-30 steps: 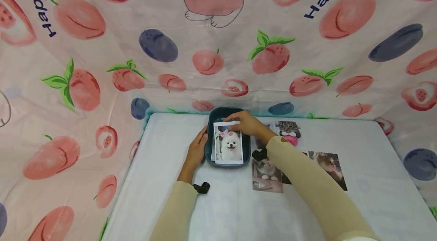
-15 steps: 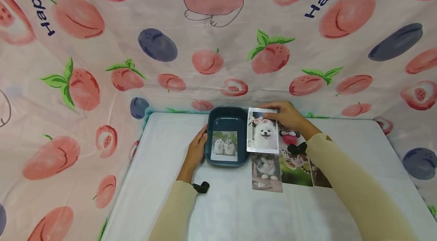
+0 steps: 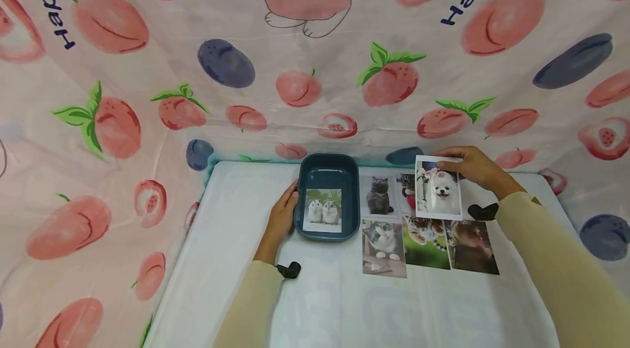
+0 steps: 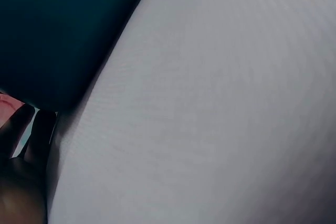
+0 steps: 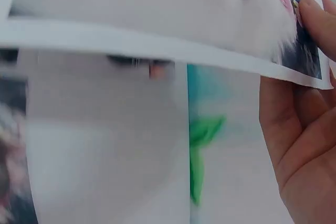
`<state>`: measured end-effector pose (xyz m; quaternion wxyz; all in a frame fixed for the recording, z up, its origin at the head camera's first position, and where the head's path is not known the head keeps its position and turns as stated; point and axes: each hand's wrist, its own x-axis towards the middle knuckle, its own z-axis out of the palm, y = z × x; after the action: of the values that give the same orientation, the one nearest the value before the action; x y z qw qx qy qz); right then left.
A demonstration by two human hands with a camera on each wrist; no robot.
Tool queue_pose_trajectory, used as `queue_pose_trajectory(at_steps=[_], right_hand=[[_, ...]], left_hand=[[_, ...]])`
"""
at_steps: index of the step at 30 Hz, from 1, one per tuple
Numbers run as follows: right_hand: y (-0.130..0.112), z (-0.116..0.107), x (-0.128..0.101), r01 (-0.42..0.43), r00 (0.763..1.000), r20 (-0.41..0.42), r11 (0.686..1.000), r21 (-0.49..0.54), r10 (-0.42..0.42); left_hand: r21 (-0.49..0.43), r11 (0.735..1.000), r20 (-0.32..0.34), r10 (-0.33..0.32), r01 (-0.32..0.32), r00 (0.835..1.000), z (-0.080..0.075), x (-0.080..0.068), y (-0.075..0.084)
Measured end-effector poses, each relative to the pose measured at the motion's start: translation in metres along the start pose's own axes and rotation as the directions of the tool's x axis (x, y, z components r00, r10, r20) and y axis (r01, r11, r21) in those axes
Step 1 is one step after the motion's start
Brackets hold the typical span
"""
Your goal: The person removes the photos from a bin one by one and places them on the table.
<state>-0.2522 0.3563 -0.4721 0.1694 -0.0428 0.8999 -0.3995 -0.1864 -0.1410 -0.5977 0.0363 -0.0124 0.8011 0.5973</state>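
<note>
My right hand (image 3: 474, 166) pinches the upper right edge of a white-bordered photo of a fluffy white dog (image 3: 435, 195), thumb in front and fingers behind. In the right wrist view the dog photo (image 5: 173, 19) is raised above the table. It covers part of a cat photo (image 3: 408, 195) in the head view. My left hand (image 3: 284, 210) touches the left side of a dark blue tray (image 3: 327, 163); its fingers (image 4: 39, 135) look straight against the tray wall in the left wrist view. Inside the tray lies a photo of two small white animals (image 3: 322, 211).
Right of the tray lie a grey cat photo (image 3: 378, 195), a tabby kitten photo (image 3: 384, 249), a tiger cub photo (image 3: 427, 244) and a dark brownish photo (image 3: 472, 247). The white table (image 3: 344, 304) meets a fruit-print cloth (image 3: 315, 143) at its back edge.
My right hand has lifted the dog photo out from over the tray and carried it right, above the back row of photos. The two-animal photo is now uncovered. My left hand stays put.
</note>
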Motion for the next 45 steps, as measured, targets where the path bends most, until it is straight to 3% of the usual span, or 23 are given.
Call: queue_pose_trajectory(at_steps=[8, 13, 20, 34, 45], right_hand=[[0.039, -0.034, -0.003, -0.103, 0.995, -0.011, 0.994, -0.043, 0.103], [0.063, -0.045, -0.002, -0.102, 0.995, 0.006, 0.99, -0.094, 0.103], [0.085, -0.03, 0.009, -0.096, 0.995, -0.009, 0.987, -0.127, 0.095], [0.094, -0.003, 0.026, -0.137, 0.982, -0.139, 0.988, -0.076, 0.126], [0.096, 0.012, 0.026, -0.128, 0.977, -0.177, 0.99, -0.058, 0.116]], left_hand=[[-0.035, 0.999, 0.012, -0.005, 0.005, 1.0, 0.0, -0.002, 0.002], [-0.039, 0.999, 0.013, -0.012, 0.013, 1.0, -0.001, -0.002, 0.0], [-0.037, 0.999, 0.012, -0.009, 0.01, 1.0, -0.002, -0.001, -0.003], [-0.011, 1.0, 0.005, -0.013, 0.013, 1.0, -0.002, 0.001, -0.003], [-0.012, 0.999, -0.003, 0.034, -0.034, 0.999, -0.002, 0.003, -0.003]])
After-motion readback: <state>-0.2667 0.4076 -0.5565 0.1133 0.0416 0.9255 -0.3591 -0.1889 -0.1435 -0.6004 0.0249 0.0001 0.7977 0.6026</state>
